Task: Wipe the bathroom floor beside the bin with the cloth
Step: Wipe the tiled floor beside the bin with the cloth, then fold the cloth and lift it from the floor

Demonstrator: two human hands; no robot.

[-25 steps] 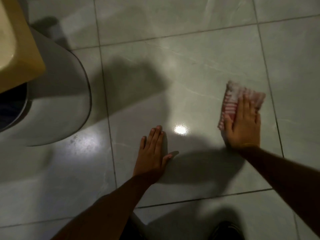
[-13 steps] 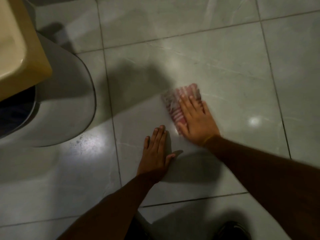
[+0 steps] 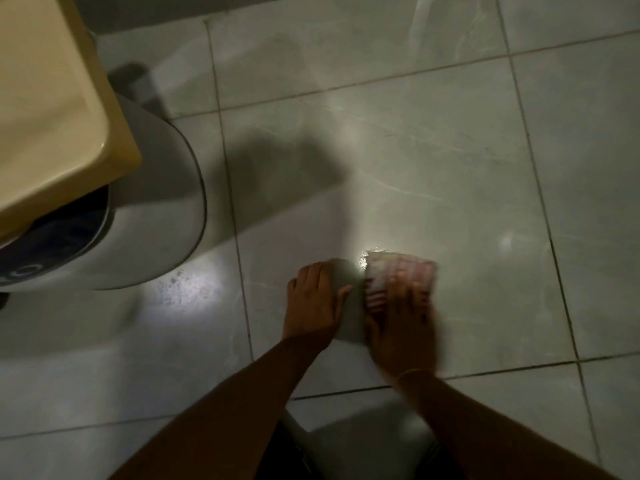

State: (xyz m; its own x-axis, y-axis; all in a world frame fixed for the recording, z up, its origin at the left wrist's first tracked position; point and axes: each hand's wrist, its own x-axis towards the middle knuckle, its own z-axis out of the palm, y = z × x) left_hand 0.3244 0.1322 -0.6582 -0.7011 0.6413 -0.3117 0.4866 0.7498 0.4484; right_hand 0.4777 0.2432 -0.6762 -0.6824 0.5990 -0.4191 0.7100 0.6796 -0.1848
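Note:
A red-and-white striped cloth (image 3: 398,275) lies flat on the grey tiled floor (image 3: 433,168), low in the middle of the view. My right hand (image 3: 398,327) presses down on its near part, blurred by motion. My left hand (image 3: 311,303) rests flat on the tile just left of the cloth, fingers spread, holding nothing. The grey bin (image 3: 145,220) with its dark liner stands at the left, about one tile from my hands.
A cream-coloured basin (image 3: 52,116) overhangs the bin at the upper left. Dark grout lines cross the glossy floor. A bright wet-looking patch (image 3: 187,289) shines between the bin and my left hand. My dark clothing shows at the bottom edge.
My right hand has slid the cloth from the far right, across toward the left, then back toward me beside the left hand. The left hand has stayed planted.

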